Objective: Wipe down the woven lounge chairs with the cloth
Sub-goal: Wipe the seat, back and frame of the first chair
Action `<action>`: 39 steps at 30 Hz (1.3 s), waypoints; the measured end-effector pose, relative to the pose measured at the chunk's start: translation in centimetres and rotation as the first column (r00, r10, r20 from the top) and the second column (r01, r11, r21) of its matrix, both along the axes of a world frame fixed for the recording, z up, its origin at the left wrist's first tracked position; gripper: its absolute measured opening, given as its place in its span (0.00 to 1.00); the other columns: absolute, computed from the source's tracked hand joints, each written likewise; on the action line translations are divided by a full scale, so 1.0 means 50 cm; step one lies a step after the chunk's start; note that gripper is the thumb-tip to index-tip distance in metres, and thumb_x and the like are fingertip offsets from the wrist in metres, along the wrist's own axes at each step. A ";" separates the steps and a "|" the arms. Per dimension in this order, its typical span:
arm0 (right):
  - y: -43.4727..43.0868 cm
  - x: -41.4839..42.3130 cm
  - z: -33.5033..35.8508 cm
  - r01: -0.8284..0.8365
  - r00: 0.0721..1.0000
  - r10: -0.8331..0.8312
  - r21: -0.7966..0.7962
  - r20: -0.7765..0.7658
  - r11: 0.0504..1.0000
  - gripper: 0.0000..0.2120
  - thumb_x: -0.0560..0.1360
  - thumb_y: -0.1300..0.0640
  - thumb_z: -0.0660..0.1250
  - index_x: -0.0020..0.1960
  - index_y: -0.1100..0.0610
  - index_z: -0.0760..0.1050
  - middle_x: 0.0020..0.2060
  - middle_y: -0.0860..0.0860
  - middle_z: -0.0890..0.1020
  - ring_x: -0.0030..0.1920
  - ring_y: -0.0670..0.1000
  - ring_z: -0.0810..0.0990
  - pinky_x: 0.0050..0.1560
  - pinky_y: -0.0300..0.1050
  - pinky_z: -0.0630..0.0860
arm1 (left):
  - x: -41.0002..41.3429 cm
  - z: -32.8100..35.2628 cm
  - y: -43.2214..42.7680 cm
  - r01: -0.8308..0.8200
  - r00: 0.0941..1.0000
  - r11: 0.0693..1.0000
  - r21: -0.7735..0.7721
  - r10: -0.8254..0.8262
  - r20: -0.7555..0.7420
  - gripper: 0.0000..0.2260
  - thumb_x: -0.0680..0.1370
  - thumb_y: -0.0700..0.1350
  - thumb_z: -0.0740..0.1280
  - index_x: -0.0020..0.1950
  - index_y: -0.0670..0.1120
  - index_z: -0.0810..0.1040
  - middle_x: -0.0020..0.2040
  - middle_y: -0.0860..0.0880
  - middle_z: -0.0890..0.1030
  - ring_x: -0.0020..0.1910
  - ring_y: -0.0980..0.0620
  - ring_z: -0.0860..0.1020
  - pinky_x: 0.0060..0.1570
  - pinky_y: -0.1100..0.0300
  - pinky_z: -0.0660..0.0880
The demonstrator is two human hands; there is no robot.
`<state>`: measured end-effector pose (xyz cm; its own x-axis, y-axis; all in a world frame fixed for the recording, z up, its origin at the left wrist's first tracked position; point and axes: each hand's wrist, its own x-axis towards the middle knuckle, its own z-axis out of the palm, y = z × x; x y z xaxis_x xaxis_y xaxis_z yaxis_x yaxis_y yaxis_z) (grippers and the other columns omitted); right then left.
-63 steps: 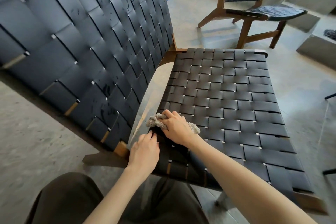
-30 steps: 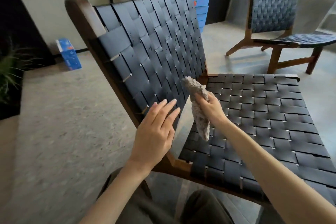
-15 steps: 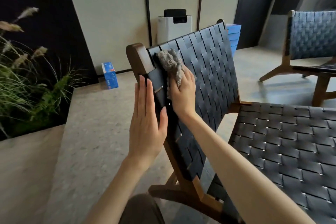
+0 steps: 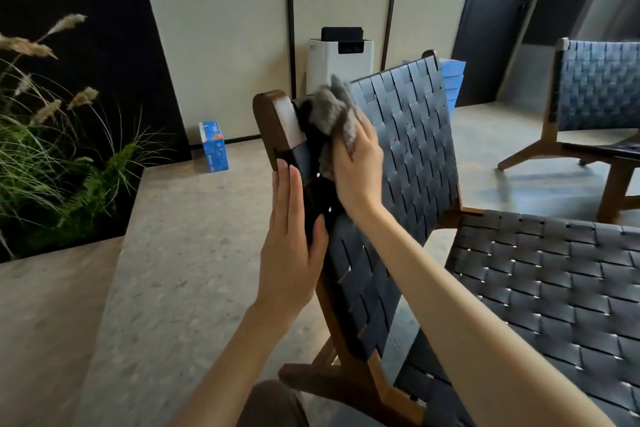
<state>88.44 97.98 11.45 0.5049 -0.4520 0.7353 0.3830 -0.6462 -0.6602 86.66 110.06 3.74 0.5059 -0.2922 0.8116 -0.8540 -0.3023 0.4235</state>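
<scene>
Ok so from my feed: my right hand [image 4: 358, 170] has its fingers clamped over the grey cloth [image 4: 334, 111], pressing it onto the top left corner of the near woven chair [image 4: 408, 149], right beside the wooden frame post [image 4: 277, 121]. My left hand [image 4: 291, 246] is flat against the backrest's left edge just below, fingers straight and holding nothing, thumb on the weave. A second woven chair [image 4: 595, 94] sits far right, and a blue box [image 4: 214, 146] is by the far wall.
</scene>
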 end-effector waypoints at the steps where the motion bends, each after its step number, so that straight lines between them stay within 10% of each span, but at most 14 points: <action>1: 0.014 0.013 0.019 0.000 1.000 0.000 -0.037 0.018 0.999 0.19 0.77 0.59 0.58 0.67 0.62 0.73 0.66 0.56 0.75 0.69 0.55 0.69 0.70 0.56 0.65 | 0.001 -0.001 -0.004 -0.001 1.000 1.000 -0.008 0.001 0.003 0.29 0.82 0.46 0.55 0.78 0.45 0.42 0.79 0.54 0.40 0.78 0.50 0.46 0.70 0.51 0.67; 12: -0.012 0.010 -0.050 0.203 0.977 -0.186 0.175 -0.109 0.963 0.20 0.76 0.54 0.58 0.64 0.59 0.76 0.63 0.53 0.77 0.66 0.53 0.70 0.67 0.55 0.66 | 0.002 -0.007 -0.019 0.059 0.998 0.994 -0.089 -0.060 -0.008 0.29 0.81 0.41 0.55 0.77 0.41 0.42 0.79 0.52 0.40 0.78 0.47 0.44 0.75 0.60 0.48; 22: 0.006 -0.019 -0.016 0.087 0.991 -0.108 -0.225 -0.080 0.971 0.29 0.79 0.60 0.57 0.76 0.42 0.54 0.65 0.47 0.75 0.54 0.49 0.67 0.51 0.48 0.72 | 0.003 -0.010 -0.024 0.063 0.998 0.994 -0.089 -0.066 -0.020 0.29 0.82 0.43 0.54 0.78 0.46 0.40 0.78 0.56 0.37 0.78 0.50 0.43 0.74 0.64 0.47; 39: 0.015 0.024 0.005 0.160 0.987 -0.156 -0.214 0.036 0.964 0.31 0.74 0.73 0.56 0.72 0.50 0.67 0.69 0.47 0.72 0.53 0.49 0.67 0.54 0.24 0.62 | 0.004 -0.007 -0.010 0.110 0.994 0.992 -0.065 -0.111 -0.013 0.28 0.83 0.50 0.50 0.77 0.55 0.36 0.78 0.58 0.38 0.78 0.52 0.44 0.75 0.62 0.49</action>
<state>89.65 98.74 11.71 0.4256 -0.3546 0.8325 0.2755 -0.8255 -0.4925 86.88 109.55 3.39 0.4869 -0.2946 0.8223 -0.8734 -0.1780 0.4533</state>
